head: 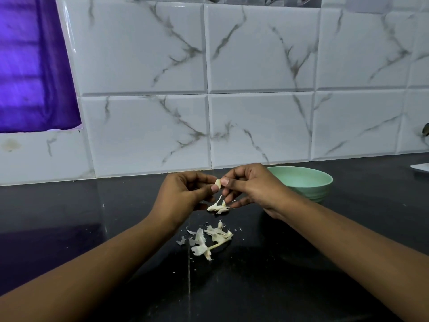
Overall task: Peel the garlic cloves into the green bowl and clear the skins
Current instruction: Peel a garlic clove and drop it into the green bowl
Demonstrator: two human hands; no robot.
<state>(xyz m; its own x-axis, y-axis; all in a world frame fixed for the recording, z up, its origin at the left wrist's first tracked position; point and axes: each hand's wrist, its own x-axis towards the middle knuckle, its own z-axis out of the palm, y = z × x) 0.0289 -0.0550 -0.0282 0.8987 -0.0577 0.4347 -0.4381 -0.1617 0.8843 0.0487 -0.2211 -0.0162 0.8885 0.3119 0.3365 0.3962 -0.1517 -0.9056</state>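
Observation:
Above the black counter, my left hand (185, 194) and my right hand (250, 187) meet and pinch one small pale garlic cloves piece (218, 183) between thumbs and fingertips. A thin strip of skin hangs down from it. Below the hands lie two or three unpeeled small cloves (217, 208). Closer to me sits a pile of loose white skins (206, 240) with a stem. The green bowl (306, 182) stands behind my right hand; its inside looks bare where visible.
The black counter (116, 217) runs back to a white marble-tiled wall (255, 112). A purple curtain (27, 66) hangs at the upper left. The corner of a white object (421, 168) shows at the right edge.

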